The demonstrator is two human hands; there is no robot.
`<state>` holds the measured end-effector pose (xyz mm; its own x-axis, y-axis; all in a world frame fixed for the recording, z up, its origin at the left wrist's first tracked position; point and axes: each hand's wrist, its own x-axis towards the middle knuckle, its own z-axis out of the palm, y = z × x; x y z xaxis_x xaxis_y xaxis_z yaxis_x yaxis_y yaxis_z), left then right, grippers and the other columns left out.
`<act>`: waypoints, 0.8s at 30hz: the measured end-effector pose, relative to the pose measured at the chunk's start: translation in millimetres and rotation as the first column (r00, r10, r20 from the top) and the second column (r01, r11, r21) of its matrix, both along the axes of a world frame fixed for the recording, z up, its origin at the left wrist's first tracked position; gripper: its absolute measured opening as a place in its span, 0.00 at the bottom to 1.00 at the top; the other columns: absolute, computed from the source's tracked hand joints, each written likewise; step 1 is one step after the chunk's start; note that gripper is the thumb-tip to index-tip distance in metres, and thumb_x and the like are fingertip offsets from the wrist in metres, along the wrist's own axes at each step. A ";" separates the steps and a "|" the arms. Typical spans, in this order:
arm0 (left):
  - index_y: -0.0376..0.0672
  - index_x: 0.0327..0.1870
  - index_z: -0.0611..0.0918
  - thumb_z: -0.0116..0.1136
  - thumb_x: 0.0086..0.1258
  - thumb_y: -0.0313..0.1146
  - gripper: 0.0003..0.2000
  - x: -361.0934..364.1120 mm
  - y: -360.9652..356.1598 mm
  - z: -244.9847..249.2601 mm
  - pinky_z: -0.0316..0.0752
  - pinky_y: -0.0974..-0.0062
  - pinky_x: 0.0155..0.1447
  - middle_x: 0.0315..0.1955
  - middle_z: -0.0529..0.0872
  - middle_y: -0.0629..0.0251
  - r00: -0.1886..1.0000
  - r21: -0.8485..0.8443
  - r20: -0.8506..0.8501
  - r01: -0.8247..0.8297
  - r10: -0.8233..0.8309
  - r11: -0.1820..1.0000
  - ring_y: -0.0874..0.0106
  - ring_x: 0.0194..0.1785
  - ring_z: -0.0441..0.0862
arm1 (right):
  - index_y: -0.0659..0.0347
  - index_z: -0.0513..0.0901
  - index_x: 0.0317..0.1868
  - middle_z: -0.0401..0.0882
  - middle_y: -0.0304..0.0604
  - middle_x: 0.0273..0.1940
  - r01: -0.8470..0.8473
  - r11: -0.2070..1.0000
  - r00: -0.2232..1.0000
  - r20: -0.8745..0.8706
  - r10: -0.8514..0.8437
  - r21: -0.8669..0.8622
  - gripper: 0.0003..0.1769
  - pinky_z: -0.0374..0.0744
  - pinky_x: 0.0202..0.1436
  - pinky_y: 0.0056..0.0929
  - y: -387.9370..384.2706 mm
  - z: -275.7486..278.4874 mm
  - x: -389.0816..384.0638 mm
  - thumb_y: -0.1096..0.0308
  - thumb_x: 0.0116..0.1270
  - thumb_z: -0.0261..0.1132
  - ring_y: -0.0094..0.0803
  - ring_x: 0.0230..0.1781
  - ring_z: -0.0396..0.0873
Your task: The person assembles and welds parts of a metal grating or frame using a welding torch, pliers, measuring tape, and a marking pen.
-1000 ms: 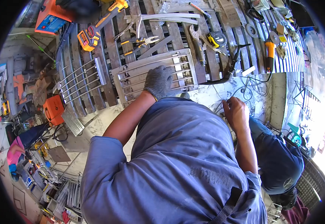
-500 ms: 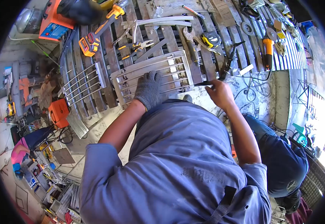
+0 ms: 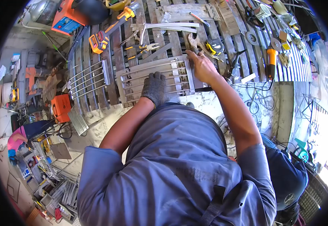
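A metal grille (image 3: 177, 71) with several parallel rods between flat end bars lies on a flat plate (image 3: 127, 98) at the near side of the slatted bench. My left hand (image 3: 154, 87), in a grey glove, is on its rods with the fingers bent over them. My bare right hand (image 3: 201, 66) is past the grille's right end, fingers closed at the handle of a wrench (image 3: 193, 39). Its jaw end shows beyond my fingers; the handle is mostly hidden. A yellow and black tape measure (image 3: 214, 46) lies just right of the wrench.
A second rod grille (image 3: 90, 79) lies left. Pliers (image 3: 149, 48), a cordless tool (image 3: 99, 42) and a marker (image 3: 199, 19) lie farther back. An orange angle grinder (image 3: 272, 60) is on the right. An orange machine (image 3: 67, 20) stands back left; another person (image 3: 286, 177) is near right.
My right hand has let go of a dark, slim tool by the bench edge and moved up and left to the wrench. My left hand stays on the grille. The view has shifted slightly.
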<state>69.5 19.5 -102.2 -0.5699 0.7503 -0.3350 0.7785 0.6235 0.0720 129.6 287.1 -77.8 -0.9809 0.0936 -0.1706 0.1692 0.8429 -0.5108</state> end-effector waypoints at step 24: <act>0.38 0.66 0.83 0.88 0.51 0.53 0.43 -12.9 6.8 -3.1 0.84 0.50 0.68 0.65 0.80 0.49 0.998 -0.030 0.064 -0.027 0.029 0.999 0.48 0.70 0.78 | 0.47 0.71 0.86 0.91 0.67 0.57 -0.047 0.995 0.999 -0.011 0.048 0.089 0.45 0.87 0.66 0.56 14.4 -35.9 -23.2 0.85 0.68 0.59 0.65 0.59 0.90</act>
